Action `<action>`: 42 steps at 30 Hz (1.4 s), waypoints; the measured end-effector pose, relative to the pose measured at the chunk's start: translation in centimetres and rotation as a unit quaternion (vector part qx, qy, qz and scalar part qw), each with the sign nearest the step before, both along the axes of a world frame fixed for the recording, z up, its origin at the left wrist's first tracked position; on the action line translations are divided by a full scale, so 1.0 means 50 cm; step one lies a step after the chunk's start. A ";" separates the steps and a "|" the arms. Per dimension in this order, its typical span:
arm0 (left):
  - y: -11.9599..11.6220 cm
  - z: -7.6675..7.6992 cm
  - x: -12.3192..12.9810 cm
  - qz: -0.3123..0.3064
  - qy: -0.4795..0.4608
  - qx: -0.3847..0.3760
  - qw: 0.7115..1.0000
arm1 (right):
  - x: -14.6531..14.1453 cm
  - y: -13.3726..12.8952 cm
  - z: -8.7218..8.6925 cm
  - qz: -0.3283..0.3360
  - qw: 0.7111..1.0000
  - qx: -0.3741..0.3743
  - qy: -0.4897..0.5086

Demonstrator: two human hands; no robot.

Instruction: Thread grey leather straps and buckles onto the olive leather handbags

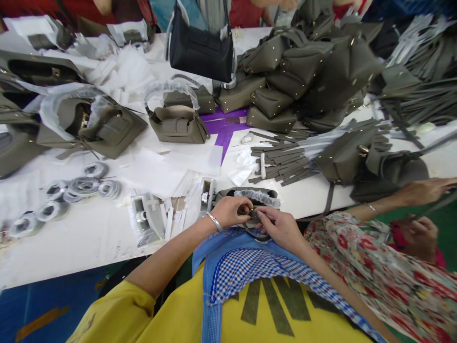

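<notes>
Close to my body at the table's front edge lies an olive handbag [223,193] with its handle wrapped in clear plastic [259,196]. In front of it, my left hand [232,211] pinches a dark olive strap [253,216] between thumb and fingers. My right hand [280,226] closes on the same strap just to the right, the fingertips of both hands nearly meeting. A loop of the strap hangs below them against my apron. A small metallic glint shows between the fingertips, but its kind is too small to tell.
Piled olive bags [285,71] and loose straps [285,157] lie ahead right. A small olive handbag [178,125] stands mid-table, and a black bag [202,52] behind it. Tape rolls [84,186] and a tape dispenser [146,219] are left. A co-worker's arm [396,200] reaches in at right.
</notes>
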State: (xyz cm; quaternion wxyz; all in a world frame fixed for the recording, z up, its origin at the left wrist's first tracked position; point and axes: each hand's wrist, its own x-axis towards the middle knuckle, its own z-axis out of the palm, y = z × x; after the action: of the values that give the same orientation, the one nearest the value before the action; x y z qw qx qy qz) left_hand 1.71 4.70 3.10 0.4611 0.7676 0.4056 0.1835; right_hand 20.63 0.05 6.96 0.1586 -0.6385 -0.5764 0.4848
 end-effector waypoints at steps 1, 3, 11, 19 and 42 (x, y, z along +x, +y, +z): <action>0.001 0.000 0.000 0.001 -0.004 -0.004 1.000 | 0.002 0.000 0.000 -0.004 1.000 -0.003 0.006; 0.002 0.001 0.000 0.004 -0.023 -0.027 0.999 | 0.005 0.000 -0.001 -0.011 1.000 -0.020 0.021; 0.003 0.005 0.006 0.020 -0.084 -0.100 0.991 | -0.002 -0.002 -0.015 -0.036 0.999 -0.008 0.022; 0.006 0.007 0.004 0.014 -0.053 -0.121 0.991 | -0.008 -0.006 -0.009 0.000 0.999 0.029 -0.021; 0.031 0.005 0.012 -0.015 -0.016 -0.122 0.992 | -0.016 0.029 0.011 0.111 0.987 0.057 -0.099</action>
State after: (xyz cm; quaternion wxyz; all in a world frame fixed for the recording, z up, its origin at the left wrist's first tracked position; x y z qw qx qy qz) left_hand 2.30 6.26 3.33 0.5610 0.7083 0.4056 0.1379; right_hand 19.82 1.51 7.50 0.0821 -0.6054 -0.6834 0.3996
